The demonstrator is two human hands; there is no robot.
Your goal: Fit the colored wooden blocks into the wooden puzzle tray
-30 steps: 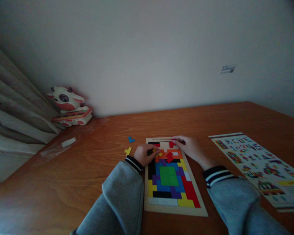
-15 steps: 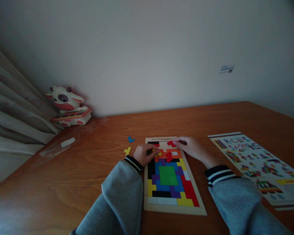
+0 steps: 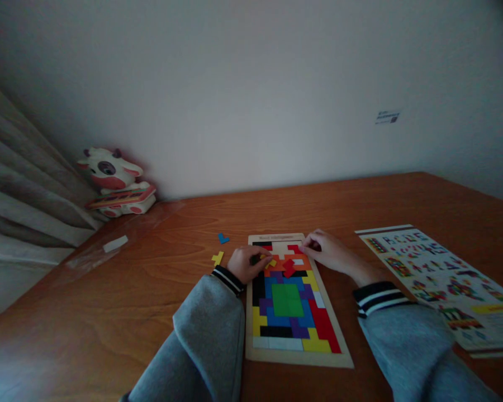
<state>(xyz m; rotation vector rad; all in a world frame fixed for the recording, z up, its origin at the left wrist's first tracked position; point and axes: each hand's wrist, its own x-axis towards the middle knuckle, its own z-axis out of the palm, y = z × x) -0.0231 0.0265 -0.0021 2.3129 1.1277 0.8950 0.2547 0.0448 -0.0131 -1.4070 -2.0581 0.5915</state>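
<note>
A wooden puzzle board (image 3: 299, 359) lies on the table, largely filled with flat coloured block pieces. Over its upper left part my left hand (image 3: 243, 264) is closed, thumb and fingertips at a small yellow puzzle piece (image 3: 272, 263) that they partly cover. At the top right corner, my right hand (image 3: 327, 252) has its fingers pinched together on the right end of a red puzzle piece (image 3: 294, 249). Another red piece (image 3: 289, 268) rests askew on top of the orange and white pieces. Left of the board lie a yellow piece (image 3: 218, 258) and a blue piece (image 3: 223, 238).
A printed pattern sheet (image 3: 440, 279) lies right of the board. At the back left stands a cow toy with a keyboard (image 3: 121, 184), beside a curtain (image 3: 20, 184). Clear tape with a white label (image 3: 115, 243) is on the table's left side. A wall closes off the back.
The red piece under my right hand has turned from tilted to nearly in line with the board's top corner. My right hand has shifted slightly right; my left hand has stayed put.
</note>
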